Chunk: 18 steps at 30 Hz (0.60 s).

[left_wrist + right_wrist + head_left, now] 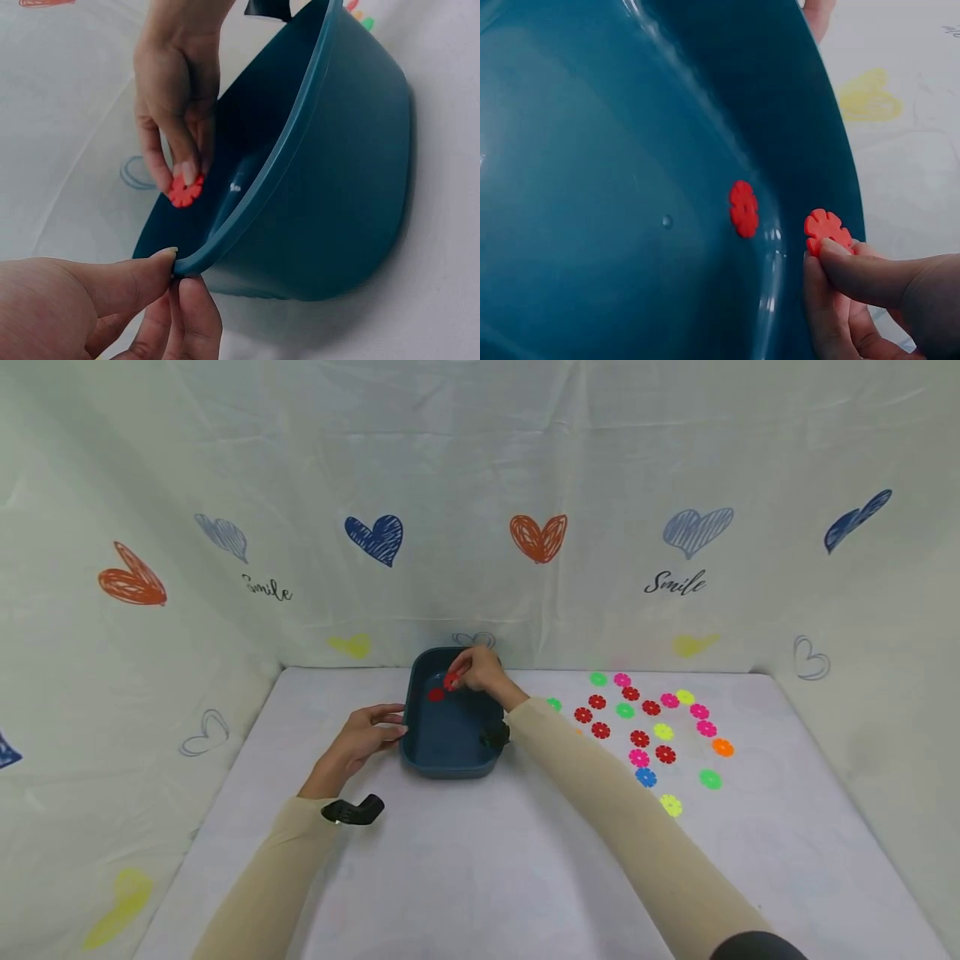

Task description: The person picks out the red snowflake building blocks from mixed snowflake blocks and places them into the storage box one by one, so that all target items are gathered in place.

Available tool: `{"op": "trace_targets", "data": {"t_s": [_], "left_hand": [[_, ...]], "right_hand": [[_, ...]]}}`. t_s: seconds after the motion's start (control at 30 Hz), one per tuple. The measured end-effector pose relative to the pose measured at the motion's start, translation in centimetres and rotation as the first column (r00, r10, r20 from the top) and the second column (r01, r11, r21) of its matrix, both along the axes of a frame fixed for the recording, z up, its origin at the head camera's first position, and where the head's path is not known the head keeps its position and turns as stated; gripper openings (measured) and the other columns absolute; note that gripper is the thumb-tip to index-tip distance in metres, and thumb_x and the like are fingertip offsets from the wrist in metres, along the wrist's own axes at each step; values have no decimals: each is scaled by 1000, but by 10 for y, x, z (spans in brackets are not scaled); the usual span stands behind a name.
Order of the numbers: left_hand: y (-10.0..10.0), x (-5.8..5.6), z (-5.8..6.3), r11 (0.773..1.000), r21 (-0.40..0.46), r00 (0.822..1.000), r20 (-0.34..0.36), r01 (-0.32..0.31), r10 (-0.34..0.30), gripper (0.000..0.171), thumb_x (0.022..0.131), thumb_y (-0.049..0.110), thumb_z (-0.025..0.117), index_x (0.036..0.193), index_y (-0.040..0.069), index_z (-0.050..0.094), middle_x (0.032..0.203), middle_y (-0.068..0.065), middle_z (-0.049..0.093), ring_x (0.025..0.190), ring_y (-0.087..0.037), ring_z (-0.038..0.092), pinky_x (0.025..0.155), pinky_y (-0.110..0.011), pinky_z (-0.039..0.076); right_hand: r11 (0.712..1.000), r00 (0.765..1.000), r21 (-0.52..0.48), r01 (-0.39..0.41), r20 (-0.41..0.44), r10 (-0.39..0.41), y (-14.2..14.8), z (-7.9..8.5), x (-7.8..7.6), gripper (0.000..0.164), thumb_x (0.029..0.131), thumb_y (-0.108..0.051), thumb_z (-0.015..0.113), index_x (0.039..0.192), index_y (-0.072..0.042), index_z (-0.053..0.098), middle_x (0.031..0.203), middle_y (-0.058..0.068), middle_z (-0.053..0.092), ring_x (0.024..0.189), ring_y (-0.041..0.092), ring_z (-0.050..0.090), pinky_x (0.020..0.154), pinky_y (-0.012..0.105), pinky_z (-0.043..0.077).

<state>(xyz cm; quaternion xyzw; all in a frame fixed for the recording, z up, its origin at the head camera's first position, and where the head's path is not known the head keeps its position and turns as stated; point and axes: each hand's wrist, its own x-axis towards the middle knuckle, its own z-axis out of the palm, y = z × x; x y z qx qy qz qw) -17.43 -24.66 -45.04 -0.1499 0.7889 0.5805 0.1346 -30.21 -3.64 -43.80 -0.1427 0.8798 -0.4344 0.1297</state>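
Note:
A deep teal-blue plastic basin (450, 735) stands at the back of the white table. My left hand (362, 739) pinches its left rim between thumb and fingers, as the left wrist view shows up close. Over the basin's far end my right hand (480, 670) pinches a red notched plastic disc (826, 229), shaped like a flower, between thumb and fingers. Another red disc (743, 209) lies on the basin floor near the wall, just below the held one. In the left wrist view the held disc hangs inside the basin's rim.
To the basin's right, several notched discs are scattered flat on the table (465, 860): red, pink, green, yellow, one blue (646, 777) and one orange (723, 747). A white curtain (450, 468) with printed hearts hangs behind the table's back edge.

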Motion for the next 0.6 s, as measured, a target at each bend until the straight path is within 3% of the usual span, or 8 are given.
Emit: {"op": "trace_targets", "data": {"t_s": [0.27, 0.6], "left_hand": [[0, -1, -2, 1000, -3, 1000, 14, -7, 7, 55, 103, 0, 65, 155, 1, 50, 146, -25, 56, 103, -20, 66, 88, -25, 59], [-1, -2, -3, 1000, -7, 1000, 15, -10, 11, 55, 103, 0, 66, 155, 2, 50, 144, -25, 56, 99, -17, 65, 87, -25, 59]], "right_hand": [[999, 999, 32, -42, 11, 42, -10, -6, 3, 25, 84, 4, 86, 109, 0, 80, 103, 16, 79, 97, 27, 73, 88, 31, 58], [993, 994, 37, -110, 31, 108, -18, -15, 6, 24, 84, 8, 82, 107, 1, 80, 102, 16, 78, 87, 20, 68, 79, 26, 54]]}}
